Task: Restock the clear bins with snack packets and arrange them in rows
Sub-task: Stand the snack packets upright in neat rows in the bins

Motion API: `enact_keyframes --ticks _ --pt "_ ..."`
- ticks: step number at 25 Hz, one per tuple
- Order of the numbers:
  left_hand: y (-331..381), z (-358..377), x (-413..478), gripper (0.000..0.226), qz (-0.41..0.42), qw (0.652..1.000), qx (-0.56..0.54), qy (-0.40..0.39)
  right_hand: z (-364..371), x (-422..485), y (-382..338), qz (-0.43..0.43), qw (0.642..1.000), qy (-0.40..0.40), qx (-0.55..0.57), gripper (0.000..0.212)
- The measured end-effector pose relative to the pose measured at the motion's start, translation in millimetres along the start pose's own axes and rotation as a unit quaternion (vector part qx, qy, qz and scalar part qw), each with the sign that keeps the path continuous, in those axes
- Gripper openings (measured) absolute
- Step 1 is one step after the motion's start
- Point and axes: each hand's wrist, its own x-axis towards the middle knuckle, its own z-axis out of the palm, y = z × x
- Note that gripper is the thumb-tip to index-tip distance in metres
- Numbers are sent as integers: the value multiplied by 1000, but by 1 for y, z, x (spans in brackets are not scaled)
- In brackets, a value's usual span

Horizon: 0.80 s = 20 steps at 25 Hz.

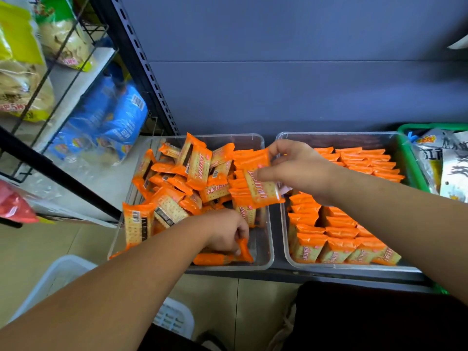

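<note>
Orange packet [245,250] in left grip [225,231], second packet [263,189] in right grip [296,168]

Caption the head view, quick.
Left hand pinches an orange packet in the jumbled left bin; right hand holds packets above it; right bin shows rows.

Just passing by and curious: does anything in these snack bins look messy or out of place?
Yes. The left clear bin holds orange cracker packets in a loose heap, tilted every way, while the right clear bin has them standing in neat rows. The left hand and right hand each grip one packet.
</note>
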Motion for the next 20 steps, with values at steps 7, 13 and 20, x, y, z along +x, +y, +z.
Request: enact_keyframes --ticks 7,13,20 --pt "-18 -33 -62 27 -2 981 -139 132 9 -5 -13 26 997 -30 59 26" --pt "-31 -44 -104 31 7 910 -349 224 27 1 -4 -58 989 -20 -132 19" --pt "-44 -45 -103 17 -10 915 -308 259 58 19 16 -135 814 -51 -562 33"
